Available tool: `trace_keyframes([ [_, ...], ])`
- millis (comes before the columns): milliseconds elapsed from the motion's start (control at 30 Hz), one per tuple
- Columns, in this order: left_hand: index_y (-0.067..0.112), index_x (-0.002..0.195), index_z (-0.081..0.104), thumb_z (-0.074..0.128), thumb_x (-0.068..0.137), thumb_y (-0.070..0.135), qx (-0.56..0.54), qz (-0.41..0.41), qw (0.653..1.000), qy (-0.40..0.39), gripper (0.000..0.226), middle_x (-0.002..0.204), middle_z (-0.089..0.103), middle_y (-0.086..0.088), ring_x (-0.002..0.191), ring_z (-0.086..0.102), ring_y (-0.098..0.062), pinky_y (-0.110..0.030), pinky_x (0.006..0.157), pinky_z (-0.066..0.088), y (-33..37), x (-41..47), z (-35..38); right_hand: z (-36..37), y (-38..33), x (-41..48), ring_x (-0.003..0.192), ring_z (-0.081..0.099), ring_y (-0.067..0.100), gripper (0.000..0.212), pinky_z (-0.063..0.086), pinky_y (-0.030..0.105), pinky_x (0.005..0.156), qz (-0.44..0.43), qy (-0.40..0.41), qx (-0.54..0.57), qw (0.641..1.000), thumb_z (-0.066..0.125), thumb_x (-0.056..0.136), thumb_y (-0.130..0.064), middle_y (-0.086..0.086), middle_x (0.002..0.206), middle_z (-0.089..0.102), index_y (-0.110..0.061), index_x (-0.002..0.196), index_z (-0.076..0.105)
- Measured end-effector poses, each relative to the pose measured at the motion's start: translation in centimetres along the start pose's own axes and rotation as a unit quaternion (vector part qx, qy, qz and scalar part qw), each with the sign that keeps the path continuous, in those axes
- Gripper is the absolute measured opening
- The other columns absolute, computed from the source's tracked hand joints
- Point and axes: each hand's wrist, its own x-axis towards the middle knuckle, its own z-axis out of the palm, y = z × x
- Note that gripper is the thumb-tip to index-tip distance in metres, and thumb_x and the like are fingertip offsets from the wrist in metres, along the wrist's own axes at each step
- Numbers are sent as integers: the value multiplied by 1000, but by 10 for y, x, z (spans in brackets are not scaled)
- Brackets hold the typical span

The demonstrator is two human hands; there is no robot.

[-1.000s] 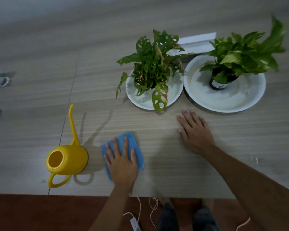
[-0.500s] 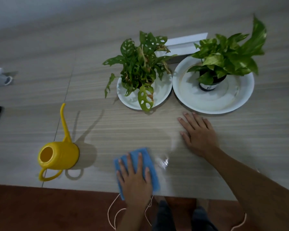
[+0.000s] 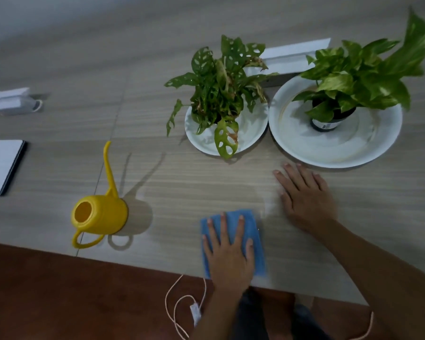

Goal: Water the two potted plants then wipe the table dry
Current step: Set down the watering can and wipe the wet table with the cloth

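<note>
My left hand (image 3: 227, 258) lies flat with spread fingers on a blue cloth (image 3: 249, 224), pressing it onto the wooden table (image 3: 182, 187) at the front edge. My right hand (image 3: 304, 200) rests palm down and empty on the table, just in front of the large white plate (image 3: 341, 148). That plate carries a bright green plant (image 3: 353, 77) in a dark pot. A holey-leaved plant (image 3: 221, 94) stands on the smaller white plate (image 3: 250, 133) to its left. The yellow watering can (image 3: 101, 217) stands upright at the front left, well away from both hands.
A white tablet-like slab (image 3: 0, 165) lies at the left edge, with a small white object (image 3: 10, 101) behind it. A white box (image 3: 292, 57) sits behind the plants. A thin cable (image 3: 182, 305) hangs below the table's front edge.
My left hand has slid the blue cloth to the right along the front of the table, away from the watering can. The right hand has stayed in place.
</note>
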Motion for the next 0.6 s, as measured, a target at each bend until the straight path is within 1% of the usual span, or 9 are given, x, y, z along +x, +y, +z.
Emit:
trace_keyframes([
  [67, 45, 156, 18, 25, 101, 58, -1, 25, 999, -37, 57, 169, 12, 1, 155, 2, -32, -56, 123, 10, -25, 68, -10, -1, 3, 0, 148, 24, 22, 54, 16, 45, 119, 3, 0, -4, 1000, 25, 100, -45, -7, 162, 28, -35, 153, 30],
  [133, 43, 156, 20, 20, 99, 60, 31, -48, 998, 7, 59, 167, 19, -3, 154, 10, -35, -60, 120, 17, -88, 121, -20, -1, 0, 0, 149, 24, 22, 55, 14, 45, 119, 2, 0, -10, 1000, 20, 101, -47, -7, 162, 28, -35, 153, 29],
  [200, 39, 156, 22, 20, 99, 60, 28, -158, 986, 55, 61, 165, 26, -10, 152, 17, -39, -63, 115, 22, -138, 123, -30, -3, -3, 1, 148, 24, 22, 55, 14, 44, 119, 4, -6, -8, 1000, 17, 101, -49, -7, 162, 28, -36, 153, 30],
  [267, 37, 156, 23, 25, 101, 55, 25, -195, 977, 85, 58, 164, 28, -11, 151, 19, -41, -65, 113, 25, -125, 78, -29, -5, -2, 2, 149, 23, 21, 55, 14, 45, 119, 14, -10, -1, 1000, 19, 100, -50, -8, 162, 26, -37, 153, 29],
  [300, 38, 157, 20, 26, 102, 54, 33, -170, 983, 69, 57, 166, 24, -9, 152, 16, -40, -64, 115, 23, -98, 48, -23, -6, -2, 2, 149, 22, 21, 56, 15, 45, 119, 19, -16, -4, 1000, 21, 99, -50, -9, 163, 24, -37, 153, 28],
  [367, 42, 157, 14, 23, 102, 56, 25, -41, 999, 11, 58, 168, 13, -3, 155, 4, -35, -59, 121, 13, -49, 15, -10, -7, -2, 3, 149, 20, 22, 57, 15, 46, 118, 15, -28, -9, 999, 23, 98, -49, -7, 163, 23, -36, 153, 26],
  [467, 47, 155, 19, 25, 101, 59, 11, 103, 994, -36, 56, 168, 13, 3, 155, 3, -29, -53, 123, 9, -62, 88, -17, -5, 1, 3, 150, 17, 22, 58, 15, 46, 119, 9, -28, -18, 999, 25, 97, -48, -7, 164, 21, -37, 154, 24],
  [533, 44, 155, 22, 25, 100, 59, 37, 41, 998, -4, 58, 167, 19, -1, 154, 9, -33, -58, 120, 16, -122, 144, -30, -4, 0, 4, 151, 16, 21, 58, 14, 46, 119, 11, -24, -20, 999, 25, 98, -48, -8, 164, 19, -37, 154, 23],
  [600, 39, 156, 23, 21, 99, 59, 23, -106, 993, 38, 60, 166, 24, -9, 152, 15, -39, -63, 116, 20, -172, 145, -40, -5, -2, 5, 150, 19, 23, 57, 16, 47, 119, 10, -24, -22, 999, 28, 97, -47, -7, 164, 22, -36, 153, 26],
])
